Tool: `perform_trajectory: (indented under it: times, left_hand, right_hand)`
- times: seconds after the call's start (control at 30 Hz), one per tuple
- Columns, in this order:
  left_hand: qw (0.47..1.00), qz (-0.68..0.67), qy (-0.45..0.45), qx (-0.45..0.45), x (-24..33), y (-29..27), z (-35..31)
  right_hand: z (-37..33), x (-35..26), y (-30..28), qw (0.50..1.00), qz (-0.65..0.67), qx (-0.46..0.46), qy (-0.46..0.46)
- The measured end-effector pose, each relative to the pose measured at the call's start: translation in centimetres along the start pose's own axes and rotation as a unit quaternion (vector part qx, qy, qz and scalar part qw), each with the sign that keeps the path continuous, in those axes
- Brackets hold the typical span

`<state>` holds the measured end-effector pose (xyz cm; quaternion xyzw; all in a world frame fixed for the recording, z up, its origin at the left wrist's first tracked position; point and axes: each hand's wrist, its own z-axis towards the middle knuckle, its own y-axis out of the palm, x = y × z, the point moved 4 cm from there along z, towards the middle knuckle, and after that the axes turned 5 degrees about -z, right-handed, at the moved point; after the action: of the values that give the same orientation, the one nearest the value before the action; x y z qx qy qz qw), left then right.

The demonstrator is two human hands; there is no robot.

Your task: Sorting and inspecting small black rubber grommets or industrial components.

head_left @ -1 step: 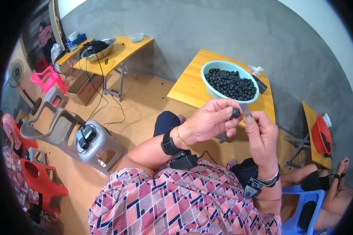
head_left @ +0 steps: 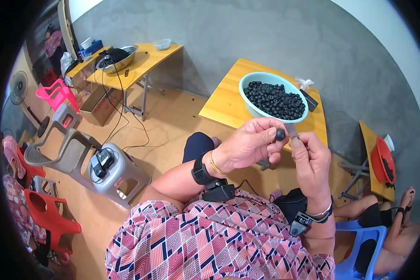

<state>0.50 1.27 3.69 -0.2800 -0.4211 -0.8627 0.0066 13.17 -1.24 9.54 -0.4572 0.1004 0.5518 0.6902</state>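
Observation:
My left hand [head_left: 254, 145] pinches a small round black piece [head_left: 280, 135] between thumb and fingertips. Close beside it, my right hand [head_left: 312, 161] grips a short, flat, thin blade [head_left: 291, 129] between thumb and forefinger, with its end pointing up and left. The blade and the black piece are nearly side by side; whether they touch I cannot tell. Just beyond both hands, a pale blue basin [head_left: 248, 103] stands on a yellow wooden table [head_left: 224, 100], heaped with many black pieces [head_left: 275, 100] of the same sort.
Beside the basin lie a dark box-shaped object [head_left: 309, 100] and a clear plastic bag [head_left: 304, 84]. Grey stool [head_left: 126, 175] with a black device, far-left table [head_left: 151, 58] with a metal bowl, trailing cables. At right, a red basin [head_left: 381, 161] and another person's arm [head_left: 401, 224] near a blue chair [head_left: 375, 247].

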Motion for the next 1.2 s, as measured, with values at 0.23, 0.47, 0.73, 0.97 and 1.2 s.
perform_trajectory:
  times: [0.23,0.47,0.73,0.97,1.2]
  left_hand:
    - [1.000,-0.015,-0.006,0.014,0.0,-0.3,-0.2]
    - [1.000,-0.014,-0.001,-0.003,0.1,-0.5,-0.3]
    - [0.999,0.035,0.029,0.012,0.3,-0.6,-0.3]
    - [0.997,0.059,0.047,0.015,0.3,-0.6,-0.3]
    - [0.994,0.089,0.050,0.030,0.5,-0.5,-0.4]
  right_hand:
    - [0.2,-0.6,0.1,1.000,-0.027,0.002,-0.016]
    - [0.6,-1.4,0.4,0.998,-0.042,-0.030,-0.022]
    - [0.7,-0.9,0.8,1.000,-0.010,-0.021,-0.009]
    - [0.8,-0.4,0.8,0.998,-0.056,-0.013,-0.030]
    - [0.7,-0.7,1.0,0.998,-0.054,-0.014,-0.030]
